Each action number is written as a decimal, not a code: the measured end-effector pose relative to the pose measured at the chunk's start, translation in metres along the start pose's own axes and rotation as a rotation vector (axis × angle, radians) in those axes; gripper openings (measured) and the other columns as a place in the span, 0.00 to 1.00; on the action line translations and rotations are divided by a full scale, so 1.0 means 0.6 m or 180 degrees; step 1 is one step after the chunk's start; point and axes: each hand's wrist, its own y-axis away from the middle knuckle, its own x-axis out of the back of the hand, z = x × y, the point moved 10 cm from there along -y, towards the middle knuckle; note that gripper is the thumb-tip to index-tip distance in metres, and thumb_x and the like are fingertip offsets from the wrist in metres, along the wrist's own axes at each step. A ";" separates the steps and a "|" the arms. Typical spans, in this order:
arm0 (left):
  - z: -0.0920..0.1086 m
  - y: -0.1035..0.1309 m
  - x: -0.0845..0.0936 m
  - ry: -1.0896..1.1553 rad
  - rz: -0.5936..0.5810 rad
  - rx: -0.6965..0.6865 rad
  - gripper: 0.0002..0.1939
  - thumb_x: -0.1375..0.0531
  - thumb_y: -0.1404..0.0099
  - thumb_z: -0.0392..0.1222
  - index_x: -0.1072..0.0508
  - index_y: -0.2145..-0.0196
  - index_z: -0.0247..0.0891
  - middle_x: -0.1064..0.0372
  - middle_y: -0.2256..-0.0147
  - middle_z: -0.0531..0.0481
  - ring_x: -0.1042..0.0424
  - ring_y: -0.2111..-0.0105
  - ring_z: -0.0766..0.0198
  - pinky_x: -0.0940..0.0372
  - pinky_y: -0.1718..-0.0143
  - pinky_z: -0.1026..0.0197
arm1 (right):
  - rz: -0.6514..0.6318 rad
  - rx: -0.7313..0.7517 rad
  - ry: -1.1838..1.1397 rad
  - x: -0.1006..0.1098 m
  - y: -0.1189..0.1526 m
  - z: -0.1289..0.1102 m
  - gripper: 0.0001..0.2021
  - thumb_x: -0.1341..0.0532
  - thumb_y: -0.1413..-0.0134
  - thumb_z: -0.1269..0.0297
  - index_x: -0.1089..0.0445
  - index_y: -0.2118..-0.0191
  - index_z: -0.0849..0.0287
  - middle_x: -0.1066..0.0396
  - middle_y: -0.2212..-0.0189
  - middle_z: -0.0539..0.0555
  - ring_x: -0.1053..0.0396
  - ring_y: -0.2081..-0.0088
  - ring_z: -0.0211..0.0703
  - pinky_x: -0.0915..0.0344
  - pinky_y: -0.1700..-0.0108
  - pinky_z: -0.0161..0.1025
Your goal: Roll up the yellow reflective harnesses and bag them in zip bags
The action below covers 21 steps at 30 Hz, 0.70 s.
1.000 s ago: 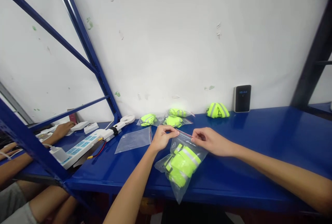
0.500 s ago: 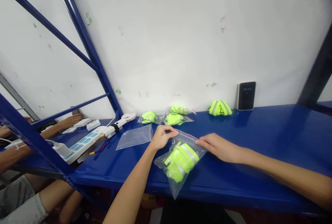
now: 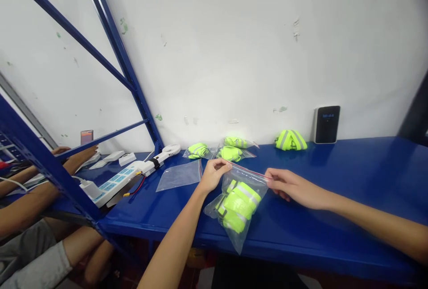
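A clear zip-lock bag with a red-lined zip edge hangs over the front of the blue table. Inside it lies a folded neon-yellow reflective strap bundle with grey stripes and dark buckle parts. My left hand pinches the bag's top left corner between thumb and fingers. At the top right corner, my right hand grips the zip edge, fingers curled beneath. Beyond my left hand rests a flat clear zip bag.
Bagged yellow bundles lie by the wall, near an unbagged yellow bundle and a black-faced device. On the left are a power strip, a small white fan, a blue rack post and another person's arm.
My right hand has shifted its hold to the very end of the zip edge, its fingers now curled more. The whole view has moved slightly, so things appear further right.
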 end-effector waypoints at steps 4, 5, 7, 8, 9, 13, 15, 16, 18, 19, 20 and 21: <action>0.005 -0.004 -0.027 -0.0020 -0.0462 0.0189 0.13 0.34 0.45 0.47 0.25 0.69 0.33 0.31 0.76 0.52 0.34 0.75 0.68 0.41 0.71 0.66 | 0.0131 0.0207 0.0123 0.013 0.000 -0.009 0.14 0.47 0.39 0.53 0.40 0.69 0.58 0.42 0.76 0.46 0.41 0.74 0.36 0.44 0.72 0.34; 0.004 -0.006 -0.034 -0.0124 -0.0604 0.0268 0.13 0.34 0.45 0.46 0.24 0.68 0.33 0.30 0.75 0.51 0.34 0.75 0.68 0.41 0.71 0.66 | 0.0177 0.0287 0.0258 0.016 -0.001 -0.011 0.13 0.47 0.39 0.54 0.39 0.69 0.58 0.42 0.76 0.46 0.42 0.74 0.37 0.45 0.72 0.34; 0.007 -0.010 -0.043 -0.0376 -0.0830 0.0303 0.12 0.34 0.45 0.46 0.23 0.69 0.32 0.29 0.73 0.49 0.33 0.73 0.66 0.41 0.69 0.65 | 0.0289 0.0457 0.0583 0.022 -0.004 -0.017 0.12 0.46 0.39 0.56 0.38 0.70 0.58 0.43 0.77 0.46 0.44 0.74 0.36 0.47 0.72 0.34; 0.012 -0.012 -0.045 -0.0480 -0.0905 0.0254 0.12 0.34 0.45 0.45 0.23 0.69 0.32 0.29 0.72 0.48 0.32 0.71 0.65 0.40 0.68 0.64 | 0.0342 0.0529 0.0719 0.024 -0.005 -0.022 0.12 0.45 0.40 0.58 0.38 0.71 0.59 0.43 0.77 0.46 0.45 0.74 0.36 0.48 0.72 0.34; 0.020 -0.014 -0.045 -0.0553 -0.0949 0.0175 0.12 0.34 0.45 0.45 0.23 0.70 0.32 0.28 0.71 0.48 0.32 0.70 0.65 0.40 0.67 0.64 | 0.0387 0.0582 0.0797 0.026 -0.006 -0.027 0.11 0.45 0.40 0.59 0.38 0.72 0.59 0.43 0.78 0.46 0.46 0.74 0.36 0.48 0.72 0.34; 0.061 -0.023 -0.037 -0.0564 -0.0840 -0.0168 0.12 0.34 0.45 0.46 0.24 0.72 0.33 0.29 0.69 0.48 0.32 0.68 0.64 0.39 0.66 0.64 | 0.0092 0.0618 0.0358 0.006 -0.024 -0.055 0.12 0.45 0.41 0.60 0.37 0.73 0.59 0.39 0.76 0.48 0.39 0.71 0.38 0.39 0.67 0.35; 0.080 -0.029 -0.028 -0.0558 -0.0763 -0.0250 0.12 0.35 0.44 0.46 0.24 0.71 0.33 0.29 0.69 0.48 0.32 0.68 0.64 0.39 0.66 0.64 | -0.0424 0.0508 -0.0039 -0.026 -0.043 -0.071 0.12 0.43 0.42 0.58 0.34 0.71 0.60 0.36 0.73 0.49 0.35 0.69 0.40 0.33 0.64 0.38; 0.088 -0.034 -0.019 -0.0554 -0.0691 -0.0270 0.11 0.35 0.44 0.46 0.24 0.70 0.33 0.29 0.68 0.48 0.31 0.67 0.63 0.38 0.64 0.63 | -0.0609 0.0438 -0.0219 -0.039 -0.056 -0.080 0.12 0.42 0.43 0.57 0.33 0.71 0.61 0.34 0.73 0.50 0.33 0.69 0.41 0.31 0.64 0.39; 0.101 -0.047 0.018 -0.0468 -0.0355 -0.0268 0.12 0.36 0.43 0.45 0.25 0.64 0.35 0.28 0.65 0.47 0.30 0.64 0.63 0.37 0.61 0.63 | -0.0516 0.0359 -0.0616 -0.038 -0.095 -0.098 0.11 0.40 0.45 0.57 0.32 0.67 0.61 0.31 0.70 0.52 0.30 0.71 0.41 0.28 0.66 0.41; 0.104 -0.054 0.050 -0.0357 -0.0023 -0.0229 0.14 0.37 0.43 0.45 0.26 0.59 0.37 0.28 0.63 0.47 0.30 0.63 0.63 0.37 0.60 0.63 | -0.0276 0.0391 -0.0849 -0.025 -0.118 -0.110 0.10 0.40 0.45 0.58 0.31 0.64 0.61 0.29 0.68 0.54 0.29 0.70 0.42 0.27 0.66 0.41; 0.104 -0.060 0.090 -0.0195 0.0406 -0.0152 0.16 0.39 0.42 0.46 0.27 0.56 0.39 0.28 0.62 0.48 0.30 0.62 0.63 0.36 0.61 0.63 | 0.0094 0.0455 -0.1126 -0.003 -0.141 -0.119 0.09 0.39 0.46 0.61 0.32 0.63 0.60 0.28 0.66 0.55 0.28 0.70 0.42 0.26 0.65 0.40; 0.099 -0.061 0.133 -0.0022 0.0868 -0.0037 0.17 0.40 0.41 0.46 0.29 0.55 0.39 0.29 0.63 0.48 0.30 0.64 0.63 0.36 0.64 0.64 | 0.0380 0.0569 -0.1412 0.018 -0.161 -0.130 0.08 0.40 0.46 0.64 0.32 0.61 0.60 0.28 0.64 0.55 0.28 0.69 0.41 0.26 0.63 0.41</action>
